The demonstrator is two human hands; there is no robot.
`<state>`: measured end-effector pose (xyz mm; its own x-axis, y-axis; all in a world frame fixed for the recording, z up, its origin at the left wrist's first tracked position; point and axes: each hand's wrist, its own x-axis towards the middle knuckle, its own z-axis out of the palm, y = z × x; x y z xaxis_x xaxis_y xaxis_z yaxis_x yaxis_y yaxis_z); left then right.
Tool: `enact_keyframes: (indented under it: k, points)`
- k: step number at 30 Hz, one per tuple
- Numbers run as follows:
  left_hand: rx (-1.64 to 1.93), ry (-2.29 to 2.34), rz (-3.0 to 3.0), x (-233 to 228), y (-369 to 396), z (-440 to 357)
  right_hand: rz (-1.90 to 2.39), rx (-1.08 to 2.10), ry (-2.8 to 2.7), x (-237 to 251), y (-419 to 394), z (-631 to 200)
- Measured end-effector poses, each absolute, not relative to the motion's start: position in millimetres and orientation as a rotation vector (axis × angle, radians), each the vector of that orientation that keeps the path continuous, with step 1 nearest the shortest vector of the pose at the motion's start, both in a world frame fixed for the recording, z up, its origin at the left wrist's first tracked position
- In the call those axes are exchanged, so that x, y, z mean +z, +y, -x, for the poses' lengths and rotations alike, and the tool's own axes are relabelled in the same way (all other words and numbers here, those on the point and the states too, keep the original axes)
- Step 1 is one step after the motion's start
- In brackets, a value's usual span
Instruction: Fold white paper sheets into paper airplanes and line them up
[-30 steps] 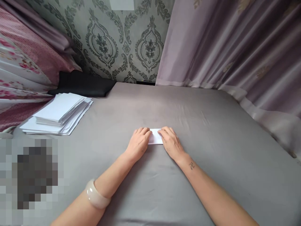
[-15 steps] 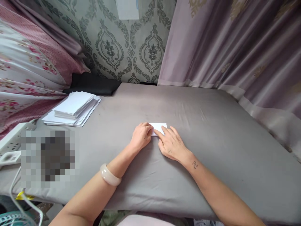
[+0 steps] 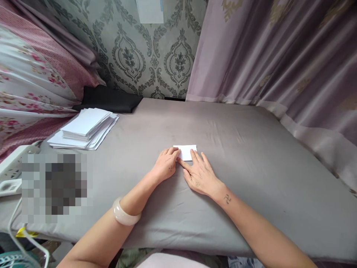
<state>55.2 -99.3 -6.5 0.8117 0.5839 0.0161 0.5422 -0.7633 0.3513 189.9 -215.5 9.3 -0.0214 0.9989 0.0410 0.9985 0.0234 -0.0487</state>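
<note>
Grey cloth (image 3: 251, 156) covers the wide flat surface you work on, stretched smooth enough to give a firm bed under your hands, and that is likely why the paper lies here and not in the air. Beyond your fingertips rises patterned wallpaper (image 3: 150, 59), and mauve curtains (image 3: 279, 56) hang off to the right of your right hand. Well out to the left of your left hand, and farther from you, sits a loose stack of white sheets (image 3: 86, 128), fanned and a little untidy, within an arm's sweep yet clear of the working spot. Behind that stack lies a flat black cushion (image 3: 108, 98) against the wall.

Your left hand (image 3: 166, 165) lies with its fingers curled, knuckles up, the tips pressing the left end of a small folded white paper (image 3: 185, 152); it grips nothing, it pins. On that wrist you wear a pale bangle (image 3: 124, 214). Your right hand (image 3: 201, 175) lies flat and spread, fingers fanned wide, the fingertips resting on the paper's near right edge, which looks like a way to keep the layers flush against the cloth. The paper sits directly ahead of both hands, between and under the fingertips, flat on the cloth, its far half bare.
</note>
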Motion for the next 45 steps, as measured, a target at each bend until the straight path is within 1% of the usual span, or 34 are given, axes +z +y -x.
enact_keyframes:
  k: [8, 14, 23, 27, 31, 33, 35, 38, 45]
  points:
    - [0.124, 0.852, -2.661, -7, -97, -49, 2.168, 0.089, -2.146, 9, -218, -196]
    - [0.146, 0.839, -2.613, -8, -92, -47, 2.156, 0.088, -2.123, 8, -226, -211]
    - [0.147, 0.821, -2.599, -8, -88, -45, 2.265, 0.128, -1.998, 7, -241, -232]
    - [0.212, 0.806, -2.572, -9, -87, -44, 2.28, 0.163, -1.925, 8, -245, -236]
    - [0.377, 0.861, -2.42, -9, -83, -46, 2.251, 0.184, -1.79, 9, -241, -239]
    - [0.506, 0.998, -2.291, -9, -80, -47, 2.226, 0.199, -1.644, 10, -233, -239]
    - [0.575, 1.138, -2.192, -10, -78, -48, 2.22, 0.279, -1.434, 11, -224, -237]
    - [0.555, 1.208, -2.175, -11, -76, -48, 2.219, 0.417, -1.22, 13, -209, -233]
    - [0.488, 1.244, -2.167, -8, -77, -49, 2.149, 0.592, -1.039, 6, -183, -232]
